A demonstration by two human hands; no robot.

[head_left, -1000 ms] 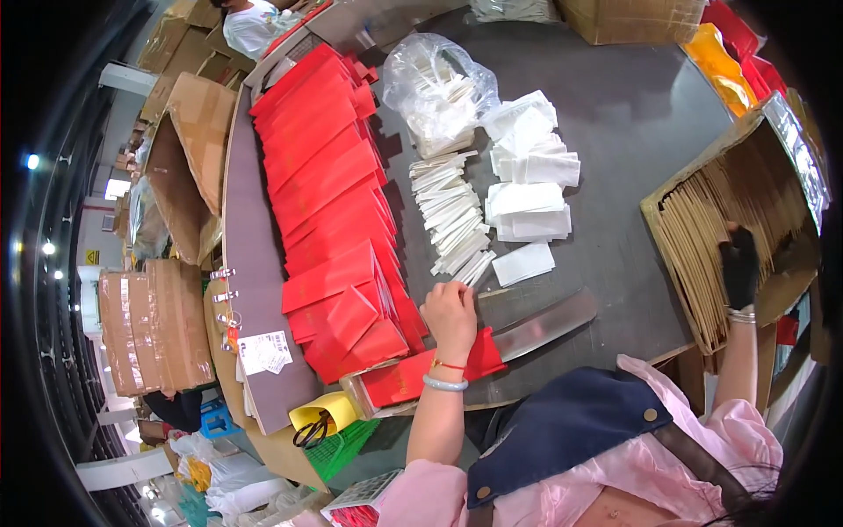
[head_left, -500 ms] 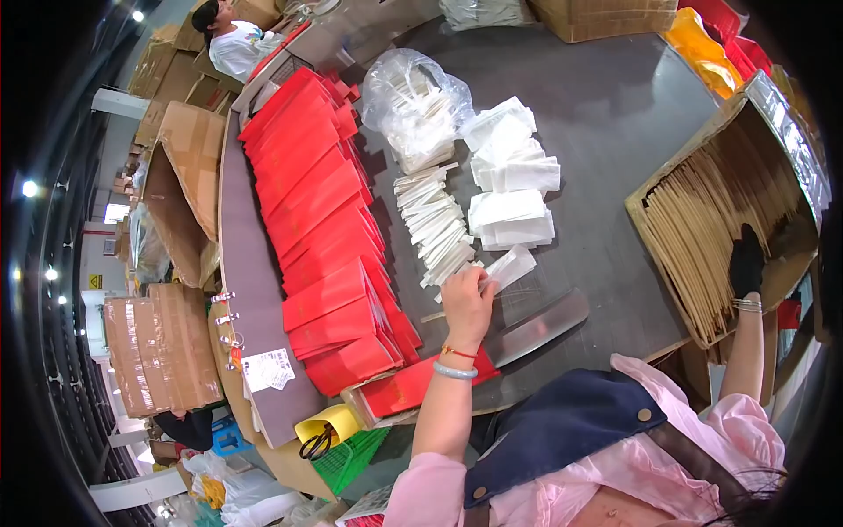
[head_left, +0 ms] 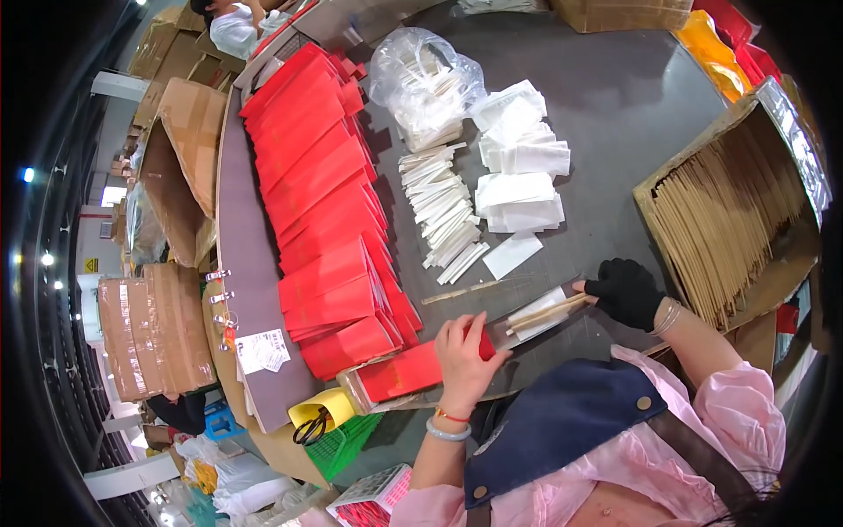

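Note:
A pair of wooden chopsticks [head_left: 553, 314] lies over a white paper packet [head_left: 534, 309] on a shiny metal chute [head_left: 500, 332]. My right hand [head_left: 625, 294], in a black fingerless glove, is closed on the chopsticks' far right ends. At the chute's left end lies a red paper sleeve [head_left: 399, 373]. My left hand [head_left: 468, 358] rests at that sleeve's right end, thumb and fingers spread, with a bit of red showing between them. Beyond my hands are small white strips [head_left: 443, 215] and a row of white paper packets [head_left: 518, 202].
A carton [head_left: 654, 198] full of wooden sticks stands open at the right. Overlapping red sleeves [head_left: 320, 202] line the left. A yellow holder [head_left: 320, 411] with black-handled scissors [head_left: 310, 428] hangs at the near edge. A clear plastic bag [head_left: 421, 75] sits farther back. Another person [head_left: 233, 31] is at the far left.
My right hand has left the carton and come over the chute with chopsticks. My left hand has moved from the white packets down to the red sleeve. A white packet now lies in the chute.

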